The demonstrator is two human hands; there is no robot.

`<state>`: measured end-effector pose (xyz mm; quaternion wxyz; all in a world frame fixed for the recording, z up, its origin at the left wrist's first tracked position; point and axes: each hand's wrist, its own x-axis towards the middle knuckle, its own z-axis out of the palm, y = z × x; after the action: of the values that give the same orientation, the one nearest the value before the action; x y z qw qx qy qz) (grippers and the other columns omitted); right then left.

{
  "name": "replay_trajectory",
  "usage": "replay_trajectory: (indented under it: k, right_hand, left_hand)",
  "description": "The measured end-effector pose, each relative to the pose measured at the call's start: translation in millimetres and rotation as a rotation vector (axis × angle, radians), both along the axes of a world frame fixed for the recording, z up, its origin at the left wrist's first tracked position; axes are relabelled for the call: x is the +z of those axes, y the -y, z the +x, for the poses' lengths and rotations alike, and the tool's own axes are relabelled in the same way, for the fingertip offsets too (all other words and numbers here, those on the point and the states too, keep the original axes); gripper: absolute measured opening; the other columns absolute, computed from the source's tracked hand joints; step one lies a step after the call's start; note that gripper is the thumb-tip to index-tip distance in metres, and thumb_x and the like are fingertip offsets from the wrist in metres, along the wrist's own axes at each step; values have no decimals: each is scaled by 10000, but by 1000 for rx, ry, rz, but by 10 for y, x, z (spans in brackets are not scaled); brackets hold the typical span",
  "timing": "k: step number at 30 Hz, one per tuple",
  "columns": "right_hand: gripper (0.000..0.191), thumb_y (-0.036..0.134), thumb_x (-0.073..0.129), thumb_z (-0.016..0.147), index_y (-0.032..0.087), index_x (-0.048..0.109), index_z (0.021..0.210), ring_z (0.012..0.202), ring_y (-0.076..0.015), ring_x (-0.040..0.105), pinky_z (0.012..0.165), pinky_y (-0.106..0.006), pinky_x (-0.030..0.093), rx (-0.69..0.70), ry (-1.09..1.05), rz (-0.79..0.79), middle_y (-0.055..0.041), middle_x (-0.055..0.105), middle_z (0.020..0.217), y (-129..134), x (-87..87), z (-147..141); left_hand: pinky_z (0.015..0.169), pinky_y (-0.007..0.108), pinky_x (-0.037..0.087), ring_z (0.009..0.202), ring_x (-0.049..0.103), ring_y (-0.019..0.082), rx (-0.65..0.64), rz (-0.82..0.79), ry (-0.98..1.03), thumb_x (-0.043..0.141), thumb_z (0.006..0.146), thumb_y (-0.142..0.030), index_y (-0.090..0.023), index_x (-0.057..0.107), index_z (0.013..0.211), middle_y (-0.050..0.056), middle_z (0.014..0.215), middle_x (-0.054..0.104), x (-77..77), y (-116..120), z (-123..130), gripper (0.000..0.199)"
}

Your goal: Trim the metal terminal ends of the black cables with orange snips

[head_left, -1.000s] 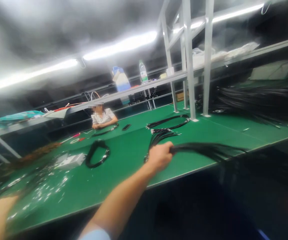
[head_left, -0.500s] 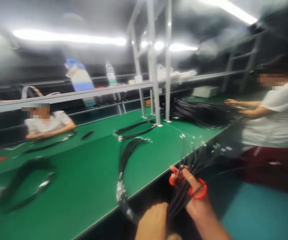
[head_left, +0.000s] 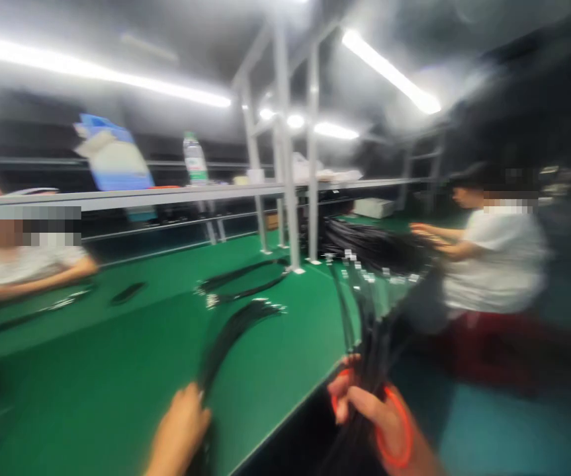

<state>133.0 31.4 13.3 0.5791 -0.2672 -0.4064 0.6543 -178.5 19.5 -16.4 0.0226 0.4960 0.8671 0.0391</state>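
My right hand (head_left: pixel 374 410) is closed around a bundle of black cables (head_left: pixel 372 330), whose pale connector ends fan out upward past the table edge. Red-orange scissor handles (head_left: pixel 404 433) loop around that hand's fingers; the blades are hidden. On the left, my left hand (head_left: pixel 180 420) has its fingers curled against the lower part of a second bundle of black cables (head_left: pixel 228 337), which lies in a curve on the green table. Motion smears the left fingertips, but they look closed on this bundle.
A looped cable bundle (head_left: pixel 245 281) and a dark flat object (head_left: pixel 129 292) lie farther back. White posts (head_left: pixel 290 218) hold a shelf (head_left: pixel 166 196) with a bottle (head_left: pixel 194 158). One person (head_left: pixel 498 258) sits at right by a large cable pile (head_left: pixel 364 238), another (head_left: pixel 32 264) at left.
My left hand has moved left, from beside the right hand to the bundle on the table. My right hand has lifted its cables more upright. The view has swung right.
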Motion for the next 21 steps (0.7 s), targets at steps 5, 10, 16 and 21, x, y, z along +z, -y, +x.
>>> replay_trajectory:
  k: [5,10,16,21]
  right_hand:
    - [440,451,820,576,205,704,921,979,-320,660,916,-432,477,255,52,-260,-100,745,959,-214,-50,-553]
    - [391,451,779,636,158,719,888,883,-298,679,780,-383,525,461,55,-260,-90,751,871,-223,-307,-1667]
    - [295,381,791,651,141,687,789,792,-267,678,635,-315,521,563,68,-227,-59,735,761,-337,-330,-2444]
    - [329,371,815,624,145,622,765,685,-234,686,589,-290,521,574,180,-207,-45,712,678,-592,-123,-2737]
  left_hand:
    - [811,404,506,943,612,206,221,1,-55,541,893,-272,-147,560,1125,84,1116,603,268,272,-824,264]
    - [828,436,512,1002,596,225,273,19,-31,556,892,-299,-156,542,1184,93,1189,574,687,489,-1577,326]
    - [992,366,417,1171,529,251,-93,63,179,706,692,-510,-286,457,1331,61,1321,548,722,673,-1132,721]
    - [755,311,504,930,671,247,-88,32,318,641,756,-300,-264,582,1124,37,1029,717,373,678,-717,374]
